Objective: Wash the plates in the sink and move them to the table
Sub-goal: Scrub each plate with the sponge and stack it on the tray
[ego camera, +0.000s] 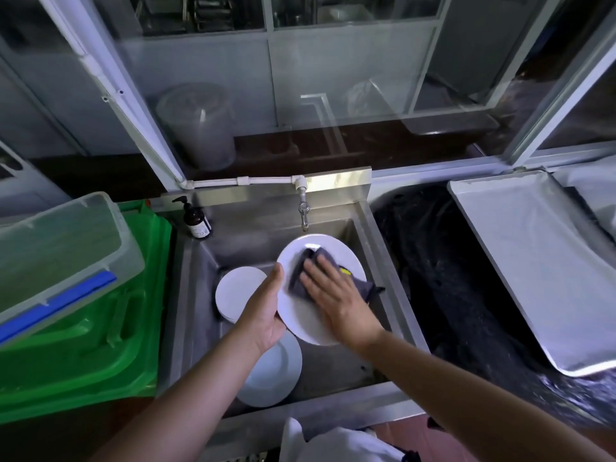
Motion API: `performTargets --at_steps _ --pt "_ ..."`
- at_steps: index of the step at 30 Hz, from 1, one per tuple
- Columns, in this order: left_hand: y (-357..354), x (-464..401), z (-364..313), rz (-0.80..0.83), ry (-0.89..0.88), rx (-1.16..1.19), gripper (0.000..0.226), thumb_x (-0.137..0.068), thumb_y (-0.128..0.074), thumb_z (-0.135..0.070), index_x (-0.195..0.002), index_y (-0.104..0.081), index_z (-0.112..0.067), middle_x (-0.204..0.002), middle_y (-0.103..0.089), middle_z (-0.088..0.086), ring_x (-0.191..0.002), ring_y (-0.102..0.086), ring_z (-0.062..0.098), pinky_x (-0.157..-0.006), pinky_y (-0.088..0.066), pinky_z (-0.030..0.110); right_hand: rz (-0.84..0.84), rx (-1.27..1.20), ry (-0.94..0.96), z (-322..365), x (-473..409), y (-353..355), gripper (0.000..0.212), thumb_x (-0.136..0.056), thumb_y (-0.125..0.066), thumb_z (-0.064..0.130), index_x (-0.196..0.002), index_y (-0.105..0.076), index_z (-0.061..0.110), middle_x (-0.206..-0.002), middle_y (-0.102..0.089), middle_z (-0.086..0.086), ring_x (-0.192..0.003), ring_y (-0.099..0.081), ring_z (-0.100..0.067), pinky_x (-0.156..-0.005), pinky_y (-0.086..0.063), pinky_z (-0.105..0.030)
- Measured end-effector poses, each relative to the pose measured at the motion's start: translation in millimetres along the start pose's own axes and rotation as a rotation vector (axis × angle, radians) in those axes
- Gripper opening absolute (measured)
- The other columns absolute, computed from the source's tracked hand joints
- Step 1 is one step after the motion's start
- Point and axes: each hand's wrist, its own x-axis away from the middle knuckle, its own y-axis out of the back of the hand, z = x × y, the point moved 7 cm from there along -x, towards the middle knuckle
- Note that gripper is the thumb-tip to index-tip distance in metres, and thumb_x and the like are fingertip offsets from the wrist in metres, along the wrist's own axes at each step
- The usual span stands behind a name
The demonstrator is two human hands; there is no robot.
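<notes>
Over the stainless steel sink (363, 228), below the metal tap (303, 211): a round, glossy white plate (310, 315), tilted, gripped at its rim by the left hand (266, 311). Pressed flat on it by the straight-fingered right hand (333, 295): a crumpled dark grey cloth (300, 271). Down in the basin, two more smooth white plates (233, 291), (273, 371).

- No text, brand or number can be read anywhere in the view.
- The dark pump bottle (196, 217) at the sink's back left corner carries a pale label, but its print is too small and blurred to make out.
</notes>
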Motion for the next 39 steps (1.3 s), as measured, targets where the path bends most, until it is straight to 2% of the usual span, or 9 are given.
performTargets --at_steps 2,5,7,11,19,24,29,34,39 --pt "2 -2 -3 0.008 0.030 0.010 0.080 -0.092 -0.045 -0.063 -0.146 -0.051 -0.004 -0.144 -0.058 0.019 -0.135 -0.055 0.032 -0.119 -0.037 0.051 0.078 -0.015 0.122 20 25 -8 0.049 -0.101 -0.045 0.008 -0.150 -0.046 0.008 -0.162 -0.034 -0.009 -0.153 -0.023 -0.035 -0.116 -0.033 -0.054" --pt "3 1 1 0.054 0.042 -0.002 0.073 -0.100 -0.036 -0.061 -0.140 -0.057 -0.004 -0.139 -0.062 0.020 -0.128 -0.062 0.031 -0.107 -0.051 0.048 0.139 -0.015 0.171 9 23 -7 0.051 -0.100 -0.043 0.008 -0.151 -0.045 0.011 -0.163 -0.032 -0.006 -0.154 -0.018 -0.032 -0.120 -0.027 -0.048" --pt "5 4 2 0.039 0.010 -0.024 0.065 -0.102 -0.036 -0.057 -0.142 -0.057 -0.010 -0.138 -0.064 0.016 -0.126 -0.063 0.028 -0.100 -0.056 0.045 0.087 -0.015 0.065 -12 -1 1 0.054 -0.096 -0.044 0.002 -0.150 -0.047 0.009 -0.163 -0.032 -0.007 -0.155 -0.016 -0.034 -0.119 -0.027 -0.055" --pt "7 7 4 -0.010 -0.018 -0.038 0.064 -0.099 -0.044 -0.058 -0.145 -0.054 -0.014 -0.139 -0.064 0.013 -0.129 -0.061 0.030 -0.110 -0.045 0.050 -0.004 -0.013 -0.224 -38 -24 12 0.062 -0.094 -0.053 -0.003 -0.153 -0.043 0.013 -0.167 -0.024 -0.002 -0.157 -0.007 -0.028 -0.116 -0.027 -0.061" --pt "12 3 7 -0.003 0.003 0.023 0.075 -0.091 -0.049 -0.060 -0.145 -0.053 -0.007 -0.142 -0.061 0.015 -0.133 -0.058 0.029 -0.114 -0.042 0.049 0.132 -0.029 0.027 12 34 -14 0.054 -0.101 -0.040 0.014 -0.155 -0.038 0.010 -0.166 -0.024 -0.007 -0.155 -0.010 -0.035 -0.122 -0.020 -0.054" --pt "12 9 7 -0.023 -0.051 -0.019 0.068 -0.091 -0.052 -0.059 -0.143 -0.056 -0.014 -0.137 -0.066 0.013 -0.127 -0.062 0.031 -0.108 -0.047 0.050 0.015 0.050 -0.313 -44 -4 11 0.062 -0.094 -0.054 0.000 -0.154 -0.042 0.014 -0.166 -0.023 0.000 -0.157 -0.002 -0.024 -0.120 -0.003 -0.041" --pt "19 3 -9 -0.068 -0.131 0.022 0.071 -0.094 -0.052 -0.063 -0.145 -0.053 -0.014 -0.140 -0.063 0.013 -0.130 -0.060 0.032 -0.110 -0.045 0.054 0.060 -0.001 -0.318 -29 38 -1 0.062 -0.094 -0.045 0.008 -0.154 -0.039 0.018 -0.167 -0.021 0.003 -0.157 -0.004 -0.021 -0.113 -0.028 -0.063" --pt "12 3 6 -0.051 -0.047 0.024 0.082 -0.089 -0.053 -0.064 -0.144 -0.053 -0.004 -0.142 -0.060 0.021 -0.133 -0.057 0.034 -0.114 -0.044 0.050 0.115 -0.102 -0.031 34 38 -23 0.057 -0.095 -0.047 0.004 -0.152 -0.043 0.011 -0.164 -0.031 -0.006 -0.155 -0.017 -0.032 -0.114 -0.034 -0.059" --pt "5 10 22 -0.010 -0.024 0.014 0.055 -0.102 -0.040 -0.054 -0.142 -0.058 -0.021 -0.137 -0.066 0.010 -0.128 -0.062 0.025 -0.107 -0.046 0.045 0.052 -0.103 -0.138 0 -28 2 0.056 -0.096 -0.043 0.004 -0.151 -0.046 0.013 -0.163 -0.032 -0.003 -0.155 -0.015 -0.026 -0.116 -0.026 -0.046"
